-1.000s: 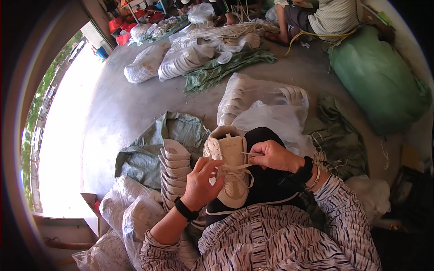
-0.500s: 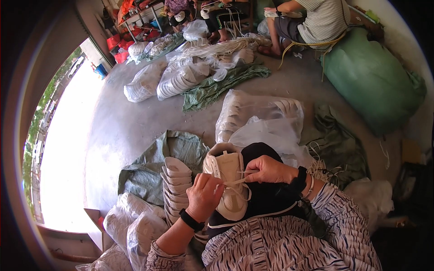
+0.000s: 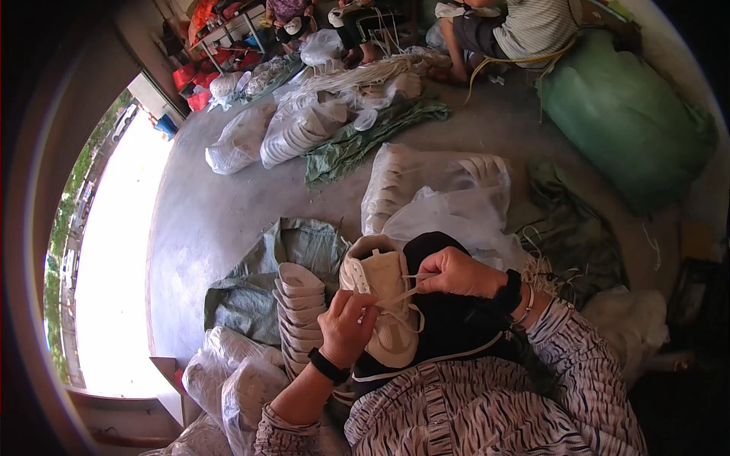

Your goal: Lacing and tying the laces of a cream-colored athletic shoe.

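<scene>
A cream shoe (image 3: pixel 390 273) rests on my lap, its toe toward me and its collar away. Pale shoelace (image 3: pixel 397 298) runs across the lower eyelets and spans between my two hands. At the shoe's left edge, my left hand (image 3: pixel 347 323) pinches one part of the lace. My right hand (image 3: pixel 456 272), just right of the tongue, grips the lace between thumb and fingertips. A loose loop hangs over the shoe's right side. My left fingers hide part of the lower left eyelet row.
Nested shoe uppers (image 3: pixel 299 311) are stacked left of my lap. Plastic bags of shoe parts (image 3: pixel 247 384) lie lower left, with another bag (image 3: pixel 433 190) ahead. A bundle of laces (image 3: pixel 541 273) sits at right. People work beyond, near a big green sack (image 3: pixel 623 121).
My right hand has risen slightly, lifting its stretch of lace away from the shoe. My left hand stays by the left edge. The whole view has shifted a little.
</scene>
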`<state>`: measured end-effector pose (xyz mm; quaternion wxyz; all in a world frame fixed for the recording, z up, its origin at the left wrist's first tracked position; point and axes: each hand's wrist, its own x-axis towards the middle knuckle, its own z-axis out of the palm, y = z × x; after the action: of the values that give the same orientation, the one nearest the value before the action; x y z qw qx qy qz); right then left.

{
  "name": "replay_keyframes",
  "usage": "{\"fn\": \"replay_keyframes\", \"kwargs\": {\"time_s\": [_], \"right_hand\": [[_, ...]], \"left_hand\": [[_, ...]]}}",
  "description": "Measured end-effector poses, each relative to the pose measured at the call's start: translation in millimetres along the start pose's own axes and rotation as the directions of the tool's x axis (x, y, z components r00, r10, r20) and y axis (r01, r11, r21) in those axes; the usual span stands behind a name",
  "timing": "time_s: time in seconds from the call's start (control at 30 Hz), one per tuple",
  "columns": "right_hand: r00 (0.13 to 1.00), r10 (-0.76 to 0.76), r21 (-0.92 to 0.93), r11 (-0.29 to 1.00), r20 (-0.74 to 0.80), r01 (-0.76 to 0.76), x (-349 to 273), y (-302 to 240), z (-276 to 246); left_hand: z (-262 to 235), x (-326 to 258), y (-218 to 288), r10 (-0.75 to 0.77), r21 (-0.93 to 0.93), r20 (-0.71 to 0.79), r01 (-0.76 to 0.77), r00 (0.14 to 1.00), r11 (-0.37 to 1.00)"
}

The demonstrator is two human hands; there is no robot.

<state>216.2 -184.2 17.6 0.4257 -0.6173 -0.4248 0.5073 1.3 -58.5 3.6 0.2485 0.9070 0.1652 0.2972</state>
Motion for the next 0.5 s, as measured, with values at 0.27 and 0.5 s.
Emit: {"fn": "replay_keyframes", "kwargs": {"time_s": [0.27, 0.5], "right_hand": [[0.993, 0.107, 0.026, 0.994, -0.051, -0.106, -16.6, -10.0, -12.8], [0.648, -0.614, -0.545, 0.764, -0.45, 0.346, -10.7, 26.2, -22.8]], "left_hand": [[6.1, -15.0, -12.5, -0.04, 0.013, 0.002, 0.04, 0.999, 0.999], [4.5, -30.3, 6.7, -0.363, -0.167, -0.09, 0.345, 0.927, 0.924]]}}
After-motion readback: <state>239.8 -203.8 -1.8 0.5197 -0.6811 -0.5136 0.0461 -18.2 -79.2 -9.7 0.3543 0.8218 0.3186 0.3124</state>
